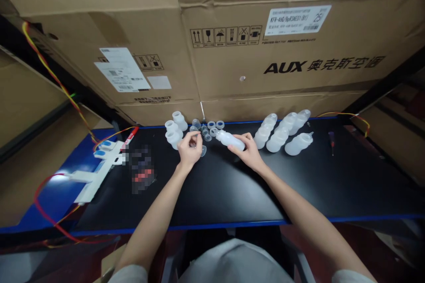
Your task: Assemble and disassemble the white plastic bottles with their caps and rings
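My right hand grips a small frosted white feeding bottle, tilted with its clear-looking top toward the left. Left of that top, my left hand is closed in a pinch; whatever is between the fingertips is too small to make out. Behind and between the hands lie several rings and small translucent bottle parts. A clear dome-shaped cap lies beside my left fingers, partly hidden. Topless white bottles stand behind my left hand. Several bottles with tops fitted stand right of my right hand.
Large cardboard boxes wall off the back of the black table. On the left are a white bracket-like device with wires, a red-and-white marker and a blurred-out patch. A thin dark tool lies at the right.
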A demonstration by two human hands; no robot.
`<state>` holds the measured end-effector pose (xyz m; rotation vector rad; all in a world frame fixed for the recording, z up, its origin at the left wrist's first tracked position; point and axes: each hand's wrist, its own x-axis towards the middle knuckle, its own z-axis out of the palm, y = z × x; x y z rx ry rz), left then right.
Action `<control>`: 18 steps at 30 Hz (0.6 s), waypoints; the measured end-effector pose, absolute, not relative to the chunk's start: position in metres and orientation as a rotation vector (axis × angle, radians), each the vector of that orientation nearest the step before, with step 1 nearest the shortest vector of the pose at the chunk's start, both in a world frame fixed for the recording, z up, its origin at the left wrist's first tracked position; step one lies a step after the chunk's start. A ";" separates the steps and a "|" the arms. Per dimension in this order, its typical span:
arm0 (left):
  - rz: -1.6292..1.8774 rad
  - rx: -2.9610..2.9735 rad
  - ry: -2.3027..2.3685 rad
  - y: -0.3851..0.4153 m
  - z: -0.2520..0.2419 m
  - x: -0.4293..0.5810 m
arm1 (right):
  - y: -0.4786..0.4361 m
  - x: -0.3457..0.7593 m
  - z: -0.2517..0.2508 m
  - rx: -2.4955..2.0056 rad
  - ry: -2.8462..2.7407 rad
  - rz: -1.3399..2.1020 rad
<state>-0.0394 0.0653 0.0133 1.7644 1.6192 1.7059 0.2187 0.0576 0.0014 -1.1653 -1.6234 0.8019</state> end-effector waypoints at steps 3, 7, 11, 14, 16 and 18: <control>1.956 1.244 1.381 0.061 0.023 -0.029 | 0.051 0.216 0.010 -1.110 -1.534 0.932; 1.971 0.747 1.184 0.063 0.032 -0.029 | 0.040 0.211 0.022 -1.018 -1.492 1.144; 1.919 0.651 1.115 0.062 0.032 -0.031 | 0.028 0.207 0.027 -0.978 -1.606 1.142; 1.796 0.767 1.145 0.054 0.033 -0.022 | 0.024 0.206 0.023 -0.904 -1.730 1.039; 1.693 0.906 1.180 0.049 0.034 -0.016 | 0.023 0.204 0.019 -0.861 -1.764 0.969; 1.572 1.134 1.222 0.045 0.033 -0.012 | 0.022 0.201 0.015 -0.822 -1.785 0.906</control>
